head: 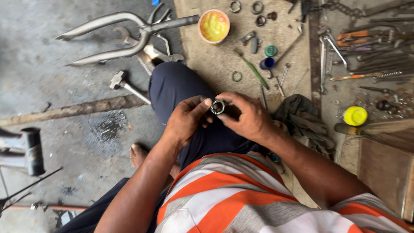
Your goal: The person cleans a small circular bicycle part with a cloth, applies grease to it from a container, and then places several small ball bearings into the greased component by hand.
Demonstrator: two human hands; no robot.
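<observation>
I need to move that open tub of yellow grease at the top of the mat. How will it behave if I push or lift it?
The grease tub looks squat and wide, so it probably slides rather than tips. It has no lid, and the yellow paste looks thick, so it likely stays put unless tilted far. Its rim may be greasy and slippery, so grip the wall.

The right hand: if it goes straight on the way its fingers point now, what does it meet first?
The right hand points toward the left hand; it would press the bearing ring against that hand's fingers almost at once.
</observation>
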